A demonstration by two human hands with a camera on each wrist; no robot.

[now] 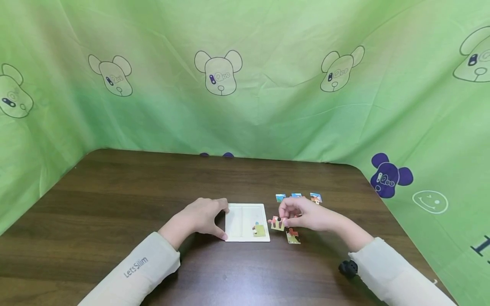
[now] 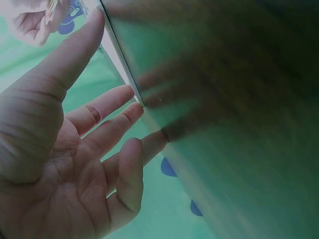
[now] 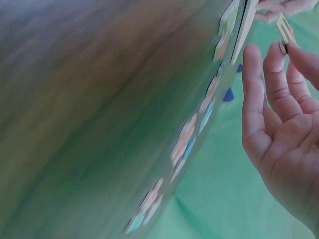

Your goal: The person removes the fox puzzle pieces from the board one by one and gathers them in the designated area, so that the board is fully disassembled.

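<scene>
A white square puzzle tray (image 1: 246, 205) lies flat on the table, with one yellow-green jigsaw piece (image 1: 259, 230) in its near right corner. My left hand (image 1: 203, 215) rests at the tray's left side, thumb at the near corner and fingers towards the far corner. In the left wrist view its thumb and fingertips touch the tray's edge (image 2: 115, 62). Just right of the tray, my right hand (image 1: 308, 214) pinches a red and yellow jigsaw piece (image 1: 277, 224) between thumb and finger. The right wrist view shows that piece (image 3: 284, 29) held above the table.
A loose red and yellow-green piece (image 1: 293, 237) lies near my right hand. Behind that hand, blue-topped pieces (image 1: 280, 198) lie in a row, some partly hidden. The brown wooden table (image 1: 153, 182) meets a green printed cloth (image 1: 268, 114) at the back and sides.
</scene>
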